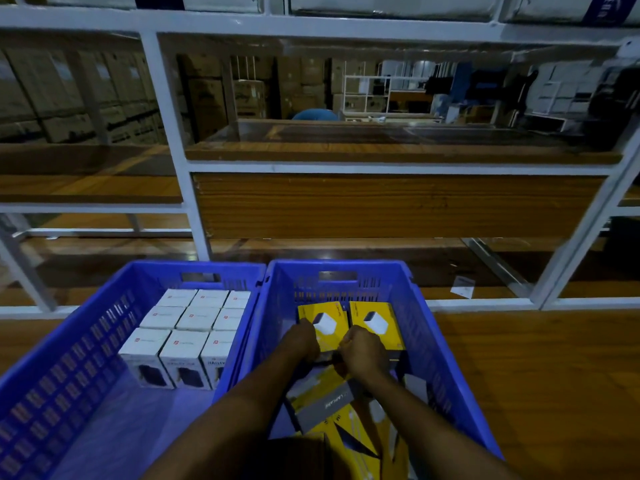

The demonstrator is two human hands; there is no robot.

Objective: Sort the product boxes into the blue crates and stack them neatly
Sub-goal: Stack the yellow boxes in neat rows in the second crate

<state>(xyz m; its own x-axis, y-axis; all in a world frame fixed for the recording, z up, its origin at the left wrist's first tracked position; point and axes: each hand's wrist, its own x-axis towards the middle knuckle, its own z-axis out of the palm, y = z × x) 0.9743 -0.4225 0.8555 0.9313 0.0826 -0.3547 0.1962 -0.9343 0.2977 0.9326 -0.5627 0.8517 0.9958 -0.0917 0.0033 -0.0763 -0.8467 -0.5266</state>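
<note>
Reaching into the right blue crate [427, 344] with both hands, I am working at its far end, where 2 yellow boxes are lying flat side by side. My left hand [302, 341] is curling its fingers round the near edge of the left yellow box [329, 315]. My right hand [364, 355] is bunching into a loose fist at the seam between that box and the right yellow box [376, 322]; which of the 2 it is gripping, I cannot tell. Under my forearms, more yellow boxes [349, 445] are lying jumbled and tilted, a grey-sided box [325, 407] on top. Touching this crate, the left blue crate [86, 327] is holding 9 white boxes [197, 318], standing upright in 3 rows of 3 against its far wall.
</note>
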